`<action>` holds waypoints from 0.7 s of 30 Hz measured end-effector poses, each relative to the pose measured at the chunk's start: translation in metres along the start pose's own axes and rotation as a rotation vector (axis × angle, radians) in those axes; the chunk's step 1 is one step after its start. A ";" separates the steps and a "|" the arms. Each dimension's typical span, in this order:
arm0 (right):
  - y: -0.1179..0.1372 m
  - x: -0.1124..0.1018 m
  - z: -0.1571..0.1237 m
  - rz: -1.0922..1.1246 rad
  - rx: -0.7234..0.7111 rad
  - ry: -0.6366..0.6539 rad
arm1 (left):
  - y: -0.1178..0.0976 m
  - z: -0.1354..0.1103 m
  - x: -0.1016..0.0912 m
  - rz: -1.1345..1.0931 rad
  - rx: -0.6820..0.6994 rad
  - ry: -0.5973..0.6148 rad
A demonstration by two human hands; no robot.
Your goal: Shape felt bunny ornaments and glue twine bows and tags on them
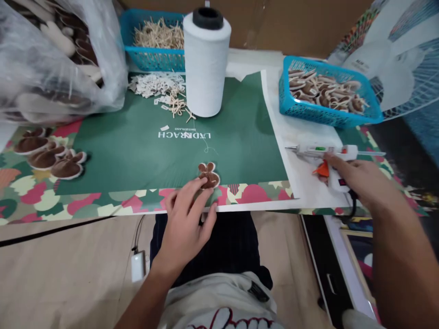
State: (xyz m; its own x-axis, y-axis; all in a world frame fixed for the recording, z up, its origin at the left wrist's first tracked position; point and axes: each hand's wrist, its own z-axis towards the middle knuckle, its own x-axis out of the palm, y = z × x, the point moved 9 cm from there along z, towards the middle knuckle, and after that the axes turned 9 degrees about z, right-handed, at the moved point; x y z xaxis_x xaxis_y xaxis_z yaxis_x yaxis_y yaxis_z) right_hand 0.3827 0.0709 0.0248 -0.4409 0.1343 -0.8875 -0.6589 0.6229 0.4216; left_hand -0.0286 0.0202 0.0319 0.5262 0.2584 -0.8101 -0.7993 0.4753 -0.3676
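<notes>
A small brown bunny-shaped piece (211,179) with pale fuzzy edging lies near the front edge of the green sheet. My left hand (187,212) rests its fingertips on the lower part of this piece, with the fingers apart and the thumb out to the side. On the right, my right hand (370,183) is wrapped round a white hot glue gun (325,151) with an orange trigger. The gun lies on its side on white paper, its nozzle pointing left; a clear glue stick pokes out behind it.
Several brown bunny pieces (66,167) sit at the left, below a plastic bag (113,87). A white thread cone (207,68) stands beside white tags (154,86) and a blue basket (154,59) of beige ties. Another blue basket (315,114) and a fan (394,64) are at right.
</notes>
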 end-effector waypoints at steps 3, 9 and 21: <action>0.013 -0.017 -0.014 -0.425 0.009 -0.087 | 0.005 0.002 -0.007 0.049 -0.024 0.010; 0.148 -0.017 -0.093 0.100 -0.738 -0.251 | 0.016 0.008 -0.014 0.121 -0.032 0.048; 0.375 0.151 -0.127 -0.306 -1.388 0.135 | 0.033 0.006 -0.038 0.021 -0.059 -0.030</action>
State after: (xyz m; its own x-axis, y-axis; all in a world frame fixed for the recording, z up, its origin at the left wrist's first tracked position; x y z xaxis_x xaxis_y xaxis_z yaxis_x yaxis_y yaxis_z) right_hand -0.0083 0.2273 0.0721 -0.1768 0.0123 -0.9842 -0.7550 -0.6433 0.1275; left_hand -0.0730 0.0312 0.0531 0.5167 0.2932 -0.8044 -0.8256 0.4194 -0.3774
